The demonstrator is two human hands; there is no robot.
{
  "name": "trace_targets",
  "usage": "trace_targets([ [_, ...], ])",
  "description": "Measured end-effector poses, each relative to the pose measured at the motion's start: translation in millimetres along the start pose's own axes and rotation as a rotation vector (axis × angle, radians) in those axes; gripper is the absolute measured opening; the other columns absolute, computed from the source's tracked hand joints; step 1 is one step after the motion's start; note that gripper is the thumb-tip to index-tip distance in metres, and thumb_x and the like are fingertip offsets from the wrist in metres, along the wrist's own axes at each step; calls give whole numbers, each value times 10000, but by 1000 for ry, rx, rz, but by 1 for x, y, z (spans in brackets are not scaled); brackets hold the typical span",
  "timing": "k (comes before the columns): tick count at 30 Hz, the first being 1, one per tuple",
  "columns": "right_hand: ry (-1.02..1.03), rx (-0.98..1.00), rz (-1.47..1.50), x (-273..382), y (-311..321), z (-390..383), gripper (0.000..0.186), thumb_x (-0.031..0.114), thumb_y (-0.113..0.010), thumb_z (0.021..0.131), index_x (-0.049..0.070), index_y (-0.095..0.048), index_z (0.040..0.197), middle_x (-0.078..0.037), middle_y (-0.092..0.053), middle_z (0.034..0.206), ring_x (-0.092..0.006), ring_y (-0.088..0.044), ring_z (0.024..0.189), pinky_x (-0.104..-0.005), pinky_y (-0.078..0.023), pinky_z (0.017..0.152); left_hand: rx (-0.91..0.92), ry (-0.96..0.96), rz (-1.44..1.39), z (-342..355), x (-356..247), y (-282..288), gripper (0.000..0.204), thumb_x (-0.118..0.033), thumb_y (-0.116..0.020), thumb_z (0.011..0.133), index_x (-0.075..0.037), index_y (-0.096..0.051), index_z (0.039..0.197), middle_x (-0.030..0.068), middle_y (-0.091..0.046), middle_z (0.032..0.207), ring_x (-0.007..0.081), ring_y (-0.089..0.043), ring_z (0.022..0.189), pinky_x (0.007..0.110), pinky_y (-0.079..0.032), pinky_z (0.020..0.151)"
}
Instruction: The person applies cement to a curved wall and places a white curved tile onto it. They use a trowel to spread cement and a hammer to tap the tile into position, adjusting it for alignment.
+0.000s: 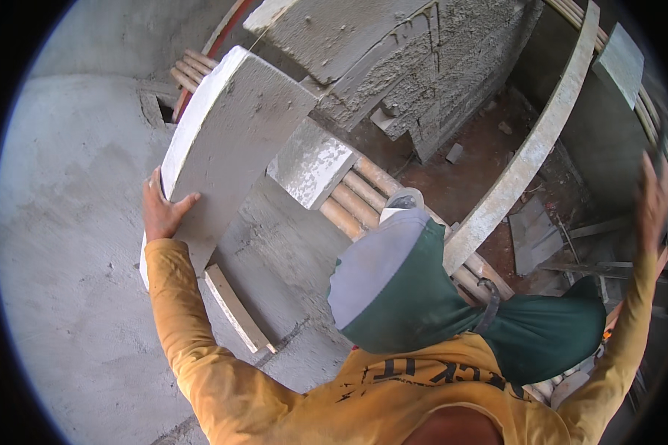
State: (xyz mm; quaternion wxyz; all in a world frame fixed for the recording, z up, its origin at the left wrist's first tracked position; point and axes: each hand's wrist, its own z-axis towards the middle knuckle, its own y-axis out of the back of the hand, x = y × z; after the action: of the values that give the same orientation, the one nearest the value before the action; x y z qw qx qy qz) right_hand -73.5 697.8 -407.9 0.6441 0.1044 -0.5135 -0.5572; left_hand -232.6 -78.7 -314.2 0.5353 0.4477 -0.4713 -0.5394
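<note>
A large grey concrete block (pixel 237 126) with a pale curved edge stands tilted on the left. My left hand (pixel 169 209) grips its near left edge, thumb on the broad face and fingers over the pale edge. At the far right my right hand (pixel 652 208) is raised and smeared by motion. A thin dark shape rises beside its fingers; whether the hand holds it, I cannot tell. A smaller block (pixel 312 163), splashed white on top, rests on bamboo poles (pixel 356 196) right of the large block.
A rough mortar-streaked wall (pixel 453 74) stands behind. A long curved board (pixel 531 167) crosses the right side above a reddish dirt floor (pixel 445 182). A short wooden strip (pixel 234 308) lies below the large block. A green cloth with a grey cap-like part (pixel 408 289) covers the lower middle.
</note>
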Motion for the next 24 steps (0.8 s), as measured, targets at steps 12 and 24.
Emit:
trace_targets([
  [12, -593, 719, 1218, 314, -299, -89, 274, 319, -466, 1014, 59, -535, 965, 4, -501, 665, -61, -460, 489, -227, -378, 437, -65, -71, 81, -4, 3, -3, 956, -318, -886, 584, -33, -454, 1388, 169, -522, 1259, 329, -535, 1161, 410, -445, 989],
  [24, -353, 604, 1144, 332, -336, -111, 282, 334, -480, 1015, 59, -544, 1016, 19, -480, 675, -48, -432, 482, -219, -353, 427, -93, -186, 114, -4, 11, -2, 1002, -451, -884, 586, -36, -456, 1392, 167, -532, 1253, 329, -538, 1162, 416, -447, 988],
])
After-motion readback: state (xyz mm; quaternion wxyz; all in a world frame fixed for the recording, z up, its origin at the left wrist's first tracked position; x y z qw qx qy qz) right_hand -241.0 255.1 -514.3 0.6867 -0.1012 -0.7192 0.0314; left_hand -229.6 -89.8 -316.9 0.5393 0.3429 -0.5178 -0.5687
